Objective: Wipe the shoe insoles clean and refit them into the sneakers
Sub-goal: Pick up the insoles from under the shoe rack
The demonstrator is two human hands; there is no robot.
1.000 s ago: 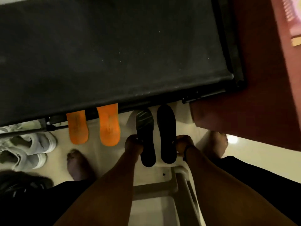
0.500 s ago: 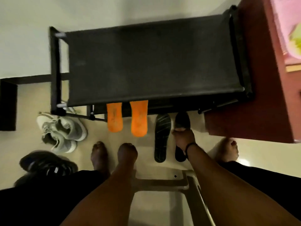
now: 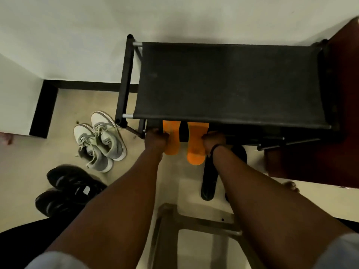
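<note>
Fingers of my left hand point(image 3: 156, 137) and right hand point(image 3: 213, 139) clamp the orange insoles point(image 3: 195, 150); leaning against the rack point(image 3: 231, 82), they could snag underneath.

Bare forearms; pale short sleeves point(image 3: 56, 259); dark band point(image 3: 214, 148) on right wrist; black trousers point(image 3: 23, 243).

A black shoe rack point(image 3: 229, 82) is seen against the pale wall point(image 3: 136, 18), its fabric top shelf stretched between metal tubes at the left end and carried on a black frame. To its right a dark reddish-brown cabinet point(image 3: 320, 164) is set close beside it — whether the two touch cannot be told. A black skirting strip point(image 3: 46, 105) is run along the foot of the wall at the left. Nearer the camera, the beige frame of a plastic stool point(image 3: 194, 220) is placed on the cream floor point(image 3: 21, 171).
</note>
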